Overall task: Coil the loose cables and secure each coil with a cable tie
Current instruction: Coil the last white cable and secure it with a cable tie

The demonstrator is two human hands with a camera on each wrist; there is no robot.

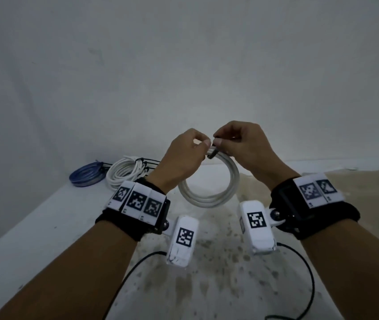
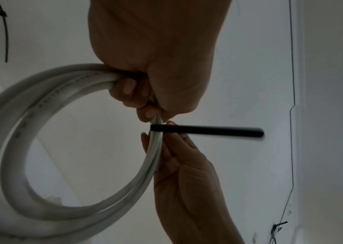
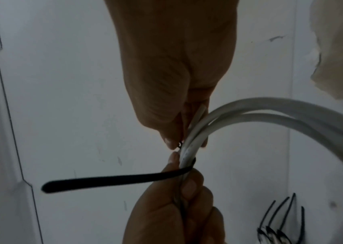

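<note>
Both hands hold a white cable coil (image 1: 209, 197) up above the white table (image 1: 45, 227). My left hand (image 1: 203, 144) grips the coil's top strands in curled fingers (image 2: 128, 85). My right hand (image 1: 218, 140) meets it from the right and pinches a black cable tie (image 1: 212, 154) where it wraps the strands. In the left wrist view the cable tie's tail (image 2: 208, 131) sticks out sideways, its end free. The right wrist view shows the right hand (image 3: 178, 143) pinching at the coil (image 3: 270, 112), the tie's tail (image 3: 114, 180) pointing left, and the left hand's fingertips (image 3: 188, 186) just below.
A blue coil (image 1: 87, 176) and a white coil (image 1: 126, 172) bound with black ties lie at the table's back left, near the wall. Several loose black ties (image 3: 279, 219) lie beside them. A beige patch (image 1: 345, 181) covers the table's right side. Black wrist-camera leads (image 1: 137, 269) hang below my arms.
</note>
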